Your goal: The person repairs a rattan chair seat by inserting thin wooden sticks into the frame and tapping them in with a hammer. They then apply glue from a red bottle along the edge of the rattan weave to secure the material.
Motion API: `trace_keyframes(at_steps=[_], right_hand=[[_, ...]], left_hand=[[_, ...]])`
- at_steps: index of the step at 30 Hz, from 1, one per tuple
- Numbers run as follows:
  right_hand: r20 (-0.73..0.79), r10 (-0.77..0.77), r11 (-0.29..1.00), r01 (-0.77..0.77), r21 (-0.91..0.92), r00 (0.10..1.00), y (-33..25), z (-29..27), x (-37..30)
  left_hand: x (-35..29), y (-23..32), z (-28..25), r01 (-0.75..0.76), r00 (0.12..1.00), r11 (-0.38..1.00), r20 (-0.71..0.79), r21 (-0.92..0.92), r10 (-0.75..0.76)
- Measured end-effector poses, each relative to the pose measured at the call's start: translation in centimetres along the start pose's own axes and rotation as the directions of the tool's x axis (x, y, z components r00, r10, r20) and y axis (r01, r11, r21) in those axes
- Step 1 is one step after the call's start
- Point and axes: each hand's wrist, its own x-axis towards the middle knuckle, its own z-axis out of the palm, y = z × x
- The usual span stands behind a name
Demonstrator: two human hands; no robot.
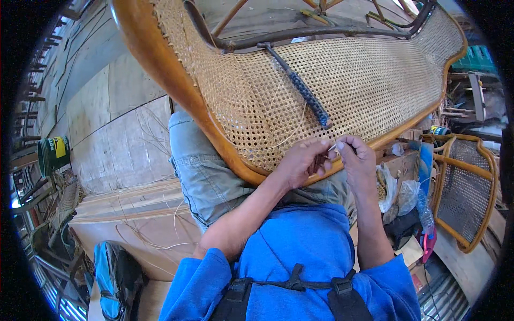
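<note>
Across my lap lies a large curved frame of orange-brown rattan [176, 88], filled with an open-hole woven cane panel [369, 80]. Above its near edge my two hands meet, fingertips almost touching. My left hand [306, 160] is closed in a pinch, and so is my right hand [357, 159]. A thin pale strip [333, 147] shows between their fingers; its ends are hidden. Left of my hands a loose cane strand [293, 134] curves over the panel. A hammer-like tool [305, 93] with a dark blue braided grip rests on the weave beyond my hands.
To the right stands a smaller rattan piece with a cane panel [465, 184], beside plastic bags [409, 195] and a plastic bottle [424, 214]. Loose cane strands [155, 243] trail over a wooden platform [134, 200] at left. A blue-black backpack [115, 281] and a green-yellow can [53, 155] are farther left.
</note>
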Motion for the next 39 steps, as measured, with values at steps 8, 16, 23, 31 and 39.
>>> trace_keyframes(at_steps=[8, 16, 23, 31, 39], right_hand=[[0.157, 0.073, 0.944, -0.119, 0.307, 0.985, 0.3, 0.2, 0.0], [0.278, 0.023, 0.889, -0.147, 0.434, 0.96, 1.0, 1.0, 0.5], [0.352, 0.054, 0.831, -0.237, 0.503, 0.935, 1.5, 1.3, -0.3], [0.307, 0.075, 0.826, -0.232, 0.514, 0.949, 1.1, 2.3, 1.0], [0.255, -0.074, 0.802, -0.095, 0.59, 0.964, -2.5, 9.7, 12.9]], left_hand=[[-2.2, 1.3, 0.9, 0.076, 0.997, 0.981, -0.046, 0.177, -0.069], [-4.7, 2.2, 0.4, 0.182, 0.933, 0.973, -0.288, -0.141, -0.216], [-5.1, 2.7, 0.4, 0.085, 0.872, 0.974, -0.458, -0.211, -0.176], [-6.8, 6.1, 3.1, 0.179, 0.901, 0.981, -0.389, -0.071, -0.192], [-3.9, 24.7, 14.8, 0.162, 0.866, -0.423, 0.078, 0.892, 0.495]])
